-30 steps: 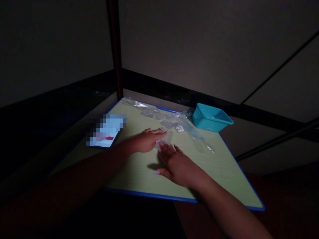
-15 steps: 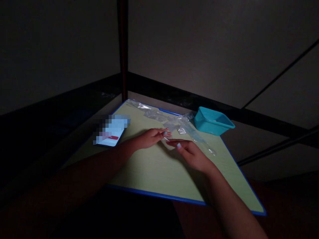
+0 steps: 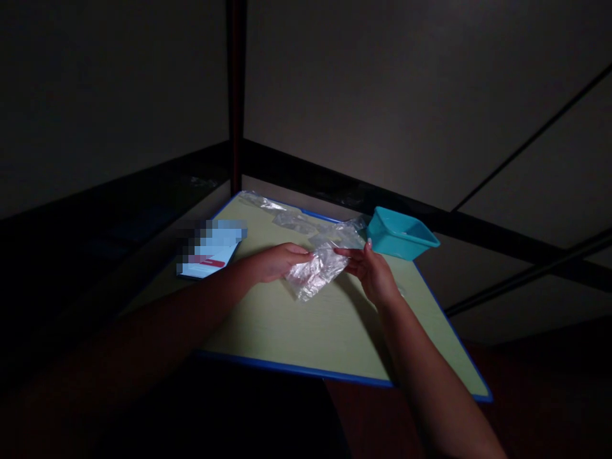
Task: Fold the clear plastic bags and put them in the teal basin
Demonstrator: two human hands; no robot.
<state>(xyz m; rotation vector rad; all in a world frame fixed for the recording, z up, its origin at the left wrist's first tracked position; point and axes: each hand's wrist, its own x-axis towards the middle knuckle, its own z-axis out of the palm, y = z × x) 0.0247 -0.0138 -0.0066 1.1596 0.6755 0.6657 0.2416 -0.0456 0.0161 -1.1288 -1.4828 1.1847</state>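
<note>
A crinkled clear plastic bag (image 3: 315, 274) hangs just above the board, between my hands. My left hand (image 3: 280, 262) pinches its upper left edge, with the thumb on top. On the other side, my right hand (image 3: 371, 273) has its thumb raised apart from the fingers. Its index fingertip reaches the bag's upper right edge, and the other fingers are partly hidden beneath. Several more clear plastic bags (image 3: 292, 221) lie flat behind my hands, overlapping toward the far edge of the board.
The pale green board (image 3: 287, 338) has a blue rim. A turquoise plastic basket (image 3: 399, 237) stands at its far right edge. To the left lies a phone (image 3: 213, 255) with a lit, partly blurred screen. Dark walls (image 3: 406, 95) meet in a corner behind.
The crinkled bag now spreads between my hands, where only a thin pale edge showed before. My right hand has turned, its thumb lifting away from the fingers. The view has shifted slightly.
</note>
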